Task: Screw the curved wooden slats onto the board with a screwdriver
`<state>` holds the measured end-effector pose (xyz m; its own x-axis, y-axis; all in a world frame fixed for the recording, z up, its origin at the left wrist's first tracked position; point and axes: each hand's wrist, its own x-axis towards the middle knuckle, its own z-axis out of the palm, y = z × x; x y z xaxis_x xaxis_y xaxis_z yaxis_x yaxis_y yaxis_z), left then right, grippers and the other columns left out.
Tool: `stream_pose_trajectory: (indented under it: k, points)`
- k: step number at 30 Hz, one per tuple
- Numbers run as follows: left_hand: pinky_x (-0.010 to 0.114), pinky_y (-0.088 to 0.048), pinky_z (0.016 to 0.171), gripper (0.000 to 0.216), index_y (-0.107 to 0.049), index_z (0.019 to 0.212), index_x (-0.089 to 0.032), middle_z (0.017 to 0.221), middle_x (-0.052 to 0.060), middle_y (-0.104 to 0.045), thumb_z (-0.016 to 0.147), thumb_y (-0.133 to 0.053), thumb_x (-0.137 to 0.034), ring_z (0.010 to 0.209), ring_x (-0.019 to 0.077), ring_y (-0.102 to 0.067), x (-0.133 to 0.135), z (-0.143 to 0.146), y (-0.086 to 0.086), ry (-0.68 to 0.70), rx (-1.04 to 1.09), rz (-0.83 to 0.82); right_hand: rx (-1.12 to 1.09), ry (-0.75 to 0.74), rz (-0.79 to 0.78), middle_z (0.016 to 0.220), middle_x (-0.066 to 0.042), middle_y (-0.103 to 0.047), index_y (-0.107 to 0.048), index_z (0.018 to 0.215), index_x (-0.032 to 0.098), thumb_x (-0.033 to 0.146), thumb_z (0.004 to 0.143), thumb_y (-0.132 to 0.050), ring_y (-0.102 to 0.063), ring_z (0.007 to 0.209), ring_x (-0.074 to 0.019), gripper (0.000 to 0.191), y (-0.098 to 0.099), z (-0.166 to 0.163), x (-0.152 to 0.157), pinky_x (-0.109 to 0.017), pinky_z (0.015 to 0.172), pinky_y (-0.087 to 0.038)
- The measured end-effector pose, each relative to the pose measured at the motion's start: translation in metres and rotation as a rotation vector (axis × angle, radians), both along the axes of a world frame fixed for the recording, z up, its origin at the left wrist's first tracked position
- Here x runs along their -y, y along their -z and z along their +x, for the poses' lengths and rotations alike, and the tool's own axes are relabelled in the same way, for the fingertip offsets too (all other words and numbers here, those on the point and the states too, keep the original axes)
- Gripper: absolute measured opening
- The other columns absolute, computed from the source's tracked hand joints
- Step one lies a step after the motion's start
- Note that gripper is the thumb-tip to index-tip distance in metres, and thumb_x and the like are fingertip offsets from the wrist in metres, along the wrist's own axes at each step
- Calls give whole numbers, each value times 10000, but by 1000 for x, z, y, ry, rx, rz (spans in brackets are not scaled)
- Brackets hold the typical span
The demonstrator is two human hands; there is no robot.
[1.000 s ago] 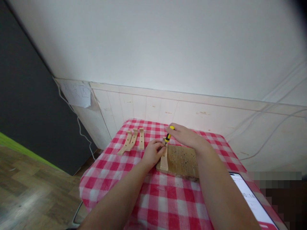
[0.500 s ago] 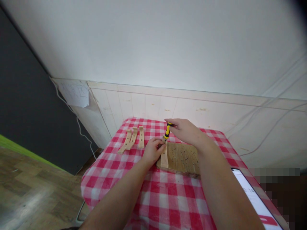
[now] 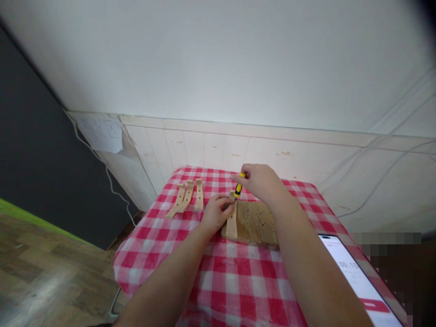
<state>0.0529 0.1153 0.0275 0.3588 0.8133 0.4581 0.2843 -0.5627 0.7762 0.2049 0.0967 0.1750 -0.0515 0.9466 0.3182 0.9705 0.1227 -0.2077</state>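
A yellow and black screwdriver (image 3: 238,187) is gripped near its top by my right hand (image 3: 260,179), its shaft slanting down to a light wooden strip (image 3: 232,225) with holes and a raised far end. That strip lies along the left side of a brown, speckled wooden board (image 3: 257,222). My left hand (image 3: 218,211) has its fingers closed on the strip beside the screwdriver's tip; any screw there is too small to make out. Left of the board lie three similar strips, among them a separate one (image 3: 199,194) and two touching, one of these outermost (image 3: 176,202).
A red and white checked cloth (image 3: 238,281) covers the table. On the right edge lies a phone (image 3: 354,272) showing a timer, partly behind my right forearm. White panelling (image 3: 194,143) rises behind the table, and a cable (image 3: 111,181) hangs at the left.
The fingers of my right hand have turned and regripped around the screwdriver's handle. My left hand stays at the strip. The whole view has shifted slightly.
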Motion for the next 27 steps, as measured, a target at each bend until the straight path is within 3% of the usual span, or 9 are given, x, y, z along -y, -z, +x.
stream_pose_trajectory:
  k: [8,15,20,27]
  points:
    - [285,-503,834,137,-705,919,-176,1014,72,-626,813,-627,-213,932,159,-598,-1,0,2,20,12,7,-58,-145,-46,926,-68,-722,-704,915,207,345,922,-416,-633,834,-180,320,0,-1,1,-260,694,-393]
    - [303,-489,878,134,-709,908,-176,993,64,-632,826,-606,-202,936,160,-593,0,0,4,-39,-45,63,-33,-146,-82,1049,-84,-715,-698,1046,209,356,916,-406,-652,921,-222,351,2,3,2,-296,776,-449]
    - [282,-492,839,139,-714,884,-177,939,55,-635,845,-594,-234,904,153,-596,0,2,4,-30,-69,64,-36,-134,-121,1250,-145,-626,-594,1267,131,317,906,-388,-599,1115,-259,456,-2,1,12,-327,904,-448]
    - [298,-482,855,159,-716,909,-171,956,60,-639,844,-595,-252,920,163,-596,1,0,0,-47,-98,47,-33,-167,-47,1116,-87,-701,-636,1209,204,327,912,-411,-653,980,-229,392,-2,-9,16,-322,860,-465]
